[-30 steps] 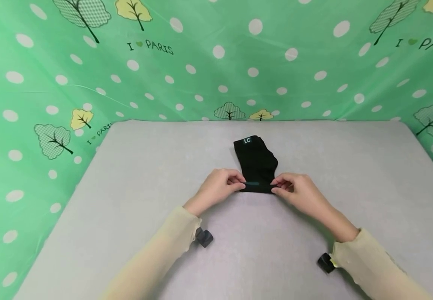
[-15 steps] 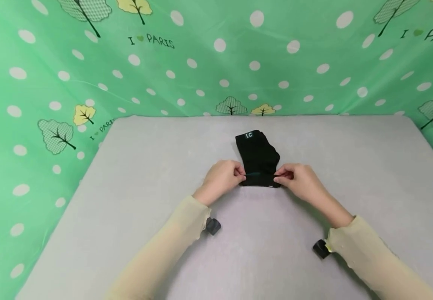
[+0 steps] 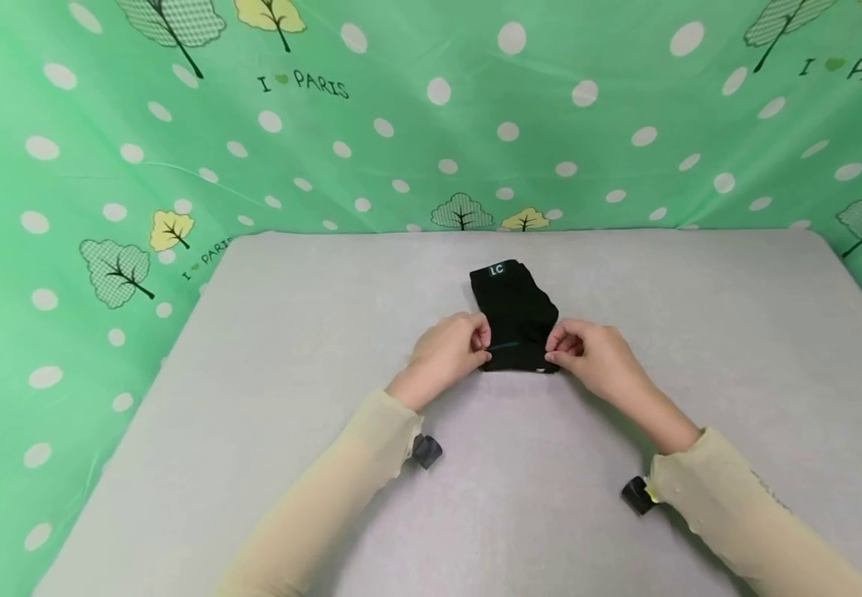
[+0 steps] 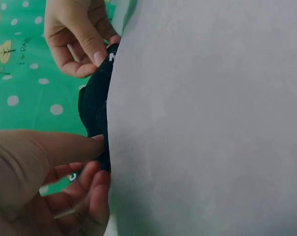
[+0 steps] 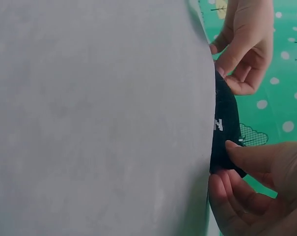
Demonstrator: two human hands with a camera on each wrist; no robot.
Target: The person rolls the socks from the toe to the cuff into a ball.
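A black sock (image 3: 514,303) lies folded on the table, a small "LC" label near its far end. Its near end is turned over into a flat band, with a thin bluish line across it. At the band's left edge, my left hand (image 3: 449,348) holds the sock between thumb and curled fingers. My right hand (image 3: 595,356) grips the opposite edge the same way. The left wrist view has the left thumb (image 4: 92,143) on the dark cloth. In the right wrist view, the right thumb (image 5: 236,151) touches the sock beside a white mark; the fingertips' underside is hidden.
The grey table (image 3: 311,315) spreads out around the sock. Behind it and at the sides hangs a green curtain (image 3: 371,99) with white dots and trees. A black wrist device (image 3: 426,451) sits under the left sleeve, another black device (image 3: 638,495) under the right.
The lifted fold at the sock's near end has come down flat. My left fingers have parted a little from the thumb. The view has tilted slightly, while the sock stays in place.
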